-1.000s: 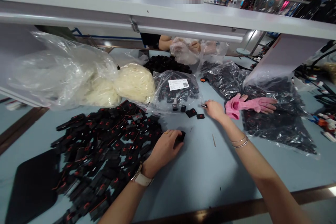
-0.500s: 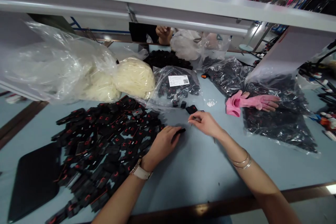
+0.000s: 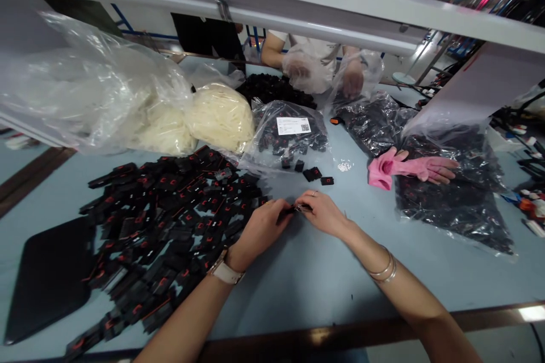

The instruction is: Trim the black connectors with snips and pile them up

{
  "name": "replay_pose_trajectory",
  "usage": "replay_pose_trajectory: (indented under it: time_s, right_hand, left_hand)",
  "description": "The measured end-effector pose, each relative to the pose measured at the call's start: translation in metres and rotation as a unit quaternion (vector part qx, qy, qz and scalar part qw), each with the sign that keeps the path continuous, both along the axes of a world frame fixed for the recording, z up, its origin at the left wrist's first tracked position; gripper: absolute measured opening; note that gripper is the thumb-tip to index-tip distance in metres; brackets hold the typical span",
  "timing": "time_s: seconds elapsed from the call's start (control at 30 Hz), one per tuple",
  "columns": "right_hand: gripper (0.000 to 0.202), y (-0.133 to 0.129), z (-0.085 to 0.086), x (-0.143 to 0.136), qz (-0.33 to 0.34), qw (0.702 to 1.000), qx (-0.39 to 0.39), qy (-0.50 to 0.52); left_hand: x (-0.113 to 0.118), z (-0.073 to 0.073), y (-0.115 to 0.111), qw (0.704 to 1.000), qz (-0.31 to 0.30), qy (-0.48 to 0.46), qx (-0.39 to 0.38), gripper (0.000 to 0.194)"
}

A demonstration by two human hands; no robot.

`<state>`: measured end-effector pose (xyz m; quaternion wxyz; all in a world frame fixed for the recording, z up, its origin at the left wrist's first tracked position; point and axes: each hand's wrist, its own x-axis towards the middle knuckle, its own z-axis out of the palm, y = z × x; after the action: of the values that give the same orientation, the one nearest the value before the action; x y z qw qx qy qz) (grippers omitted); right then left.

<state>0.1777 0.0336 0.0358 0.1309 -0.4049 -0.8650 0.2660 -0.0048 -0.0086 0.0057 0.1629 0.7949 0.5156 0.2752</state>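
My left hand [image 3: 264, 226] is closed on a small black plastic part [image 3: 288, 211], mostly hidden by the fingers. My right hand [image 3: 322, 212] pinches a thin metallic tool [image 3: 303, 207]; its tip meets the black part between both hands. The fingers cover most of the tool, so its exact kind is unclear. Left of my left hand spreads a pile of black plastic parts [image 3: 170, 227] with red marks. Beyond my right hand lie a few loose black pieces [image 3: 327, 181] and a small heap of tiny white bits [image 3: 345, 165].
Behind stand bags of cream-coloured pieces [image 3: 221, 119] and a labelled bag of black parts [image 3: 289, 130]. Pink gloves [image 3: 419, 168] rest on dark bags [image 3: 455, 210] at right. A black tray [image 3: 49, 278] lies left. A shelf [image 3: 272, 3] crosses above; a co-worker's hands [image 3: 352, 78] handle a bag opposite.
My right hand has moved left, bringing the tool to the black part in my left hand. Across the table, the co-worker's arms have come into fuller view around a clear bag.
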Motion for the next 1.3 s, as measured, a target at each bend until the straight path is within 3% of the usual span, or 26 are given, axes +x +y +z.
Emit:
replay_pose_trajectory:
  time_s: [0.4, 0.67, 1.03, 1.2, 1.3]
  right_hand:
    - [0.025, -0.012, 0.004, -0.004, 0.028, 0.993, 0.054, -0.101]
    - [0.030, -0.002, -0.001, 0.006, 0.008, 0.998, 0.045, -0.037]
    - [0.027, -0.016, 0.014, -0.001, 0.057, 0.975, 0.117, -0.181]
    - [0.027, -0.007, 0.008, 0.002, -0.025, 0.998, 0.034, -0.044]
    - [0.031, -0.001, 0.001, 0.004, -0.087, 0.994, -0.027, 0.065]
  left_hand:
    - [0.000, 0.003, 0.001, 1.000, 0.008, 0.000, -0.014, 0.009]
    - [0.001, 0.002, 0.001, 1.000, 0.011, -0.016, -0.012, 0.003]
    - [0.000, 0.000, 0.001, 1.000, 0.011, -0.009, -0.015, 0.005]
    - [0.000, -0.001, 0.002, 1.000, 0.009, -0.016, -0.011, 0.003]
    - [-0.001, -0.002, 0.001, 1.000, 0.009, -0.018, -0.013, 0.003]
